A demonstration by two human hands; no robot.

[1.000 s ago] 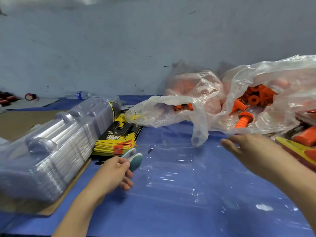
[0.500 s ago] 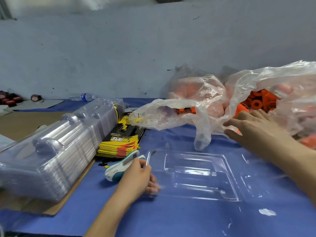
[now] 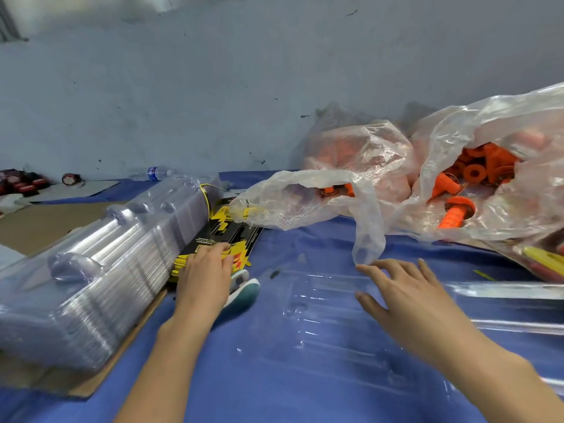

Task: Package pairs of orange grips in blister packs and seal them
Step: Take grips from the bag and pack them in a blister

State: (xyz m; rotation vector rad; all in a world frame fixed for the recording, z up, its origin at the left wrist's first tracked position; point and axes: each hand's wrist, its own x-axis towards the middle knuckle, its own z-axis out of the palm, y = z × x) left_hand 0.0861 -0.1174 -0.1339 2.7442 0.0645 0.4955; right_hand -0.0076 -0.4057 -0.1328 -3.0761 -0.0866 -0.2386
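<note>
— While orange grips [image 3: 456, 213] lay in the open plastic bag [image 3: 488, 132] at right, where were the hands?
— Left hand [image 3: 204, 273] lay flat on the card stack [image 3: 227, 235]; right hand [image 3: 406, 294] hovered, fingers spread, over the clear blister tray [image 3: 320, 319]. Blue cloth [image 3: 244, 377] stretched between both forearms.

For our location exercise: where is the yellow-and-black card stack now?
In the head view, left of centre, the card stack lies beside the pile of clear blister shells, with the left hand resting on its near end.

Open blue cloth [image 3: 274, 377] between tray stack [image 3: 91, 279], bags [image 3: 457, 166]
</note>
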